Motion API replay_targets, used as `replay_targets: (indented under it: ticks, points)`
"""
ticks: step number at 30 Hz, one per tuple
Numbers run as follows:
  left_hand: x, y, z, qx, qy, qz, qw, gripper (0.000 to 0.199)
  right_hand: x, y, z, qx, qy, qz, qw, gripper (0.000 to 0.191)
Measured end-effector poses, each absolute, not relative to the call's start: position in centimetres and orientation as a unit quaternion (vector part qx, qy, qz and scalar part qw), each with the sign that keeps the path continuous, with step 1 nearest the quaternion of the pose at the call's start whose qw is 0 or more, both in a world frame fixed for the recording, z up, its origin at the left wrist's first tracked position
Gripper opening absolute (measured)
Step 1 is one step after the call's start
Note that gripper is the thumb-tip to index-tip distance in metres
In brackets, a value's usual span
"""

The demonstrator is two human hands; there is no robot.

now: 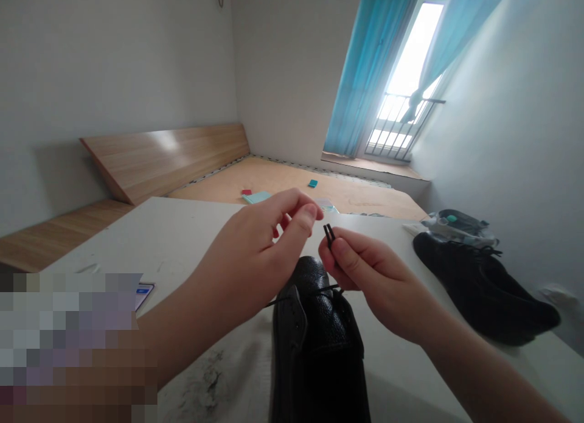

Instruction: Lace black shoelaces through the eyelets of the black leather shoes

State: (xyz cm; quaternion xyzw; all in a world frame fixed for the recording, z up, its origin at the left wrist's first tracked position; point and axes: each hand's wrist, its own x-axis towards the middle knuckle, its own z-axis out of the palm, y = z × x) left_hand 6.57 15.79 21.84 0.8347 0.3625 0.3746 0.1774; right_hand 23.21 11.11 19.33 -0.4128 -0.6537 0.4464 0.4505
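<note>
A black leather shoe (314, 325) lies in front of me, toe pointing away, its tongue and opening facing me. Above its right side, my right hand (365, 268) pinches a black shoelace (329, 233), and two short dark ends stick up past the thumb. My left hand (269, 240) is over the shoe's left side, fingers curled with the thumb against the index finger. Its fingertips are close to the lace ends but apart from them; whether they hold anything is hidden. A thin stretch of lace runs from the shoe's left side under my left wrist.
A second black shoe (483, 295) stands on the white table (191, 234) at right, by a plastic-wrapped item (456, 225). A phone edge (145, 294) shows at left. Beyond is a bed board (292, 173) with small coloured pieces, a headboard (173, 155) and blue curtains (365, 70).
</note>
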Motion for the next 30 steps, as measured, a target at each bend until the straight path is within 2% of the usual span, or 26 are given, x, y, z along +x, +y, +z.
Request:
replay_targets:
  ticks: [2, 3, 5, 10, 14, 19, 23, 25, 30]
  points:
    - [6.6, 16.7, 21.2, 0.866, 0.419, 0.246, 0.116, 0.029, 23.5, 11.6, 19.2, -0.456, -0.668, 0.384, 0.445, 0.033]
    - [6.7, 17.3, 20.6, 0.883, 0.436, 0.157, 0.077, 0.029, 23.6, 11.9, 19.0, -0.467, -0.666, 0.38, 0.441, 0.033]
    - [6.7, 18.3, 19.1, 0.893, 0.443, 0.058, 0.059, 0.029, 23.7, 12.5, 18.6, -0.479, -0.653, 0.394, 0.434, 0.034]
    - [7.1, 19.5, 15.5, 0.895, 0.436, -0.068, 0.06, 0.017, 23.7, 13.0, 17.8, -0.486, -0.647, 0.412, 0.419, 0.035]
    - [7.8, 19.0, 14.3, 0.897, 0.427, -0.106, 0.054, 0.025, 23.6, 12.8, 17.8, -0.485, -0.656, 0.411, 0.407, 0.036]
    - [8.0, 18.5, 13.8, 0.909, 0.398, -0.097, 0.073, 0.023, 23.4, 12.7, 18.0, -0.477, -0.666, 0.409, 0.402, 0.037]
    - [7.8, 18.8, 13.4, 0.915, 0.389, -0.04, 0.099, 0.021, 23.5, 12.7, 17.9, -0.475, -0.671, 0.406, 0.399, 0.037]
    - [8.0, 18.9, 13.6, 0.913, 0.395, 0.021, 0.1, 0.03, 23.5, 12.8, 17.8, -0.473, -0.668, 0.41, 0.403, 0.037]
    - [8.5, 18.5, 16.0, 0.897, 0.373, 0.221, 0.082, 0.068, 23.8, 13.1, 17.8, -0.464, -0.663, 0.423, 0.407, 0.036]
